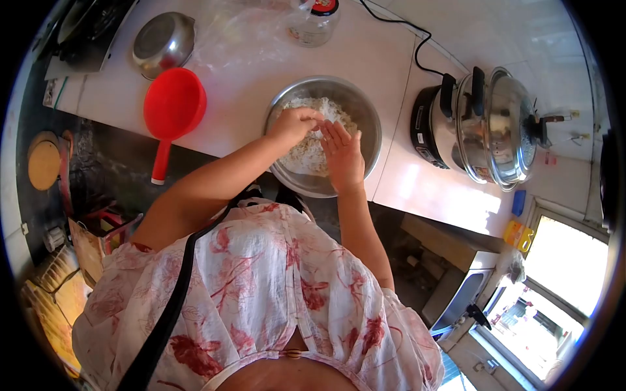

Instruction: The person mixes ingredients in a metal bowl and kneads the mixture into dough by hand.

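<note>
A wide stainless steel bowl (372, 140) on the counter holds a white, crumbly, flour-like mixture (303, 161). Both of my hands are over this bowl. My left hand (295, 128) has its fingers bent and pressed together close to the fingertips of my right hand; whether anything is between them is hidden. Palm turned up, my right hand (343, 159) has its fingers stretched out, and some white residue seems to be near the fingertips. To the left of the bowl lies a red plastic scoop (175, 104), its handle sticking out past the counter's front edge.
An overturned metal bowl (164, 44) and a clear plastic bag (241, 32) are at the back left. Behind the mixing bowl is a glass jar (314, 29). A lidded steamer pot (492, 127) occupies the right side, with a black cord (427, 39) behind it.
</note>
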